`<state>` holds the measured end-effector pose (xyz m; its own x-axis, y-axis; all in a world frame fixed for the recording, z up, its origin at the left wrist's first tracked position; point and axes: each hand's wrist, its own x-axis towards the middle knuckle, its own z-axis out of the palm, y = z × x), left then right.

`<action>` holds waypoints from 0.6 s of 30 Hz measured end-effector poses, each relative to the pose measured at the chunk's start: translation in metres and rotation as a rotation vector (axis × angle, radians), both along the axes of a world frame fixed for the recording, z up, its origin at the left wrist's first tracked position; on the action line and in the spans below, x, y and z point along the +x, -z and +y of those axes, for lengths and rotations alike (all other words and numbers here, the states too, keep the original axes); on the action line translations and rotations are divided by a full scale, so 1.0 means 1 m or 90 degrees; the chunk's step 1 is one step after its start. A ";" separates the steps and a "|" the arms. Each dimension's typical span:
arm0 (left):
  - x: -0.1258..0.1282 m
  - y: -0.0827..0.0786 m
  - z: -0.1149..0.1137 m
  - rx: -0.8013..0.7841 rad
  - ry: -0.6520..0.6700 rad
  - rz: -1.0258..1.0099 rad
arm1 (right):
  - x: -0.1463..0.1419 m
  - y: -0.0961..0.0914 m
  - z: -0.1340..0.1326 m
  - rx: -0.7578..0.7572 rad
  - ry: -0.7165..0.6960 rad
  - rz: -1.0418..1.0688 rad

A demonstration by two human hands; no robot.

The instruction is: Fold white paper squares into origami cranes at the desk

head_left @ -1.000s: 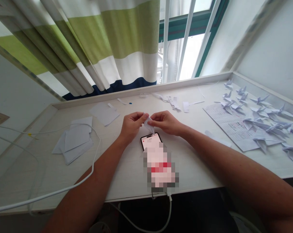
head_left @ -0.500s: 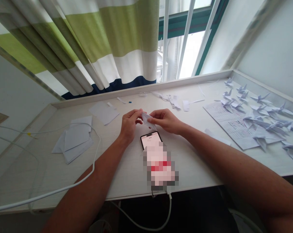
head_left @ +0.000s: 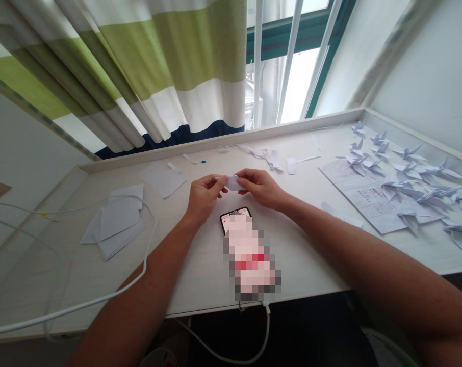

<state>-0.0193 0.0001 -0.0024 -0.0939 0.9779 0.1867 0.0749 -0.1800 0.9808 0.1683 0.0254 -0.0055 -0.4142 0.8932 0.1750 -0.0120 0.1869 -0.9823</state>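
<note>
A small folded piece of white paper (head_left: 234,184) is stretched between my two hands, just above the table. My left hand (head_left: 205,196) pinches its left end between thumb and fingers. On the other end, my right hand (head_left: 262,189) has its thumb pressed against the fingers. Parts of the paper are hidden under my fingertips. Directly below my hands lies a phone (head_left: 244,255) with a pinkish screen, mostly blurred out. Off to the right, several folded paper cranes (head_left: 407,188) stand in a group.
Loose white sheets (head_left: 120,219) lie at the left, with another stack (head_left: 164,178) farther back. Paper scraps (head_left: 273,160) are scattered near the back. A printed booklet (head_left: 364,199) lies under some cranes. A white cable (head_left: 147,255) loops across my left forearm.
The folded paper has turned from a tilted, pointed position to lying more level between my hands. My fingers have shifted their grip on it. The view has moved slightly.
</note>
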 end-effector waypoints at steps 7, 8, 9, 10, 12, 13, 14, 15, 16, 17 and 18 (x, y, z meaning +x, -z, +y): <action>0.006 0.001 -0.004 -0.003 0.032 -0.030 | -0.001 -0.006 -0.004 0.110 0.069 -0.043; 0.006 0.000 -0.005 -0.010 0.040 -0.042 | -0.001 -0.006 -0.004 0.114 0.075 -0.043; 0.006 -0.001 -0.005 -0.020 0.049 -0.049 | 0.000 -0.006 -0.004 0.115 0.077 -0.044; 0.006 -0.002 -0.005 -0.031 0.059 -0.052 | 0.000 -0.005 -0.003 0.117 0.076 -0.046; 0.003 -0.003 -0.006 -0.054 0.078 -0.048 | 0.002 -0.005 -0.003 0.122 0.075 -0.051; 0.001 -0.004 -0.005 -0.062 0.085 -0.039 | 0.002 -0.005 -0.003 0.126 0.073 -0.053; -0.001 -0.005 -0.005 -0.061 0.092 -0.022 | 0.003 -0.006 -0.003 0.128 0.068 -0.055; -0.002 -0.005 -0.005 -0.053 0.099 0.002 | 0.003 -0.006 -0.004 0.127 0.062 -0.055; -0.003 -0.006 -0.005 -0.040 0.109 0.027 | 0.003 -0.007 -0.004 0.123 0.054 -0.053; -0.003 -0.006 -0.005 -0.023 0.118 0.049 | 0.004 -0.008 -0.004 0.115 0.047 -0.048; -0.003 -0.006 -0.005 -0.005 0.124 0.063 | 0.004 -0.009 -0.004 0.103 0.043 -0.038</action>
<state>-0.0225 -0.0050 0.0036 0.1151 0.9774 0.1771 0.1359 -0.1922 0.9719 0.1720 0.0210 0.0032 -0.3680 0.8816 0.2956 0.0637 0.3411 -0.9379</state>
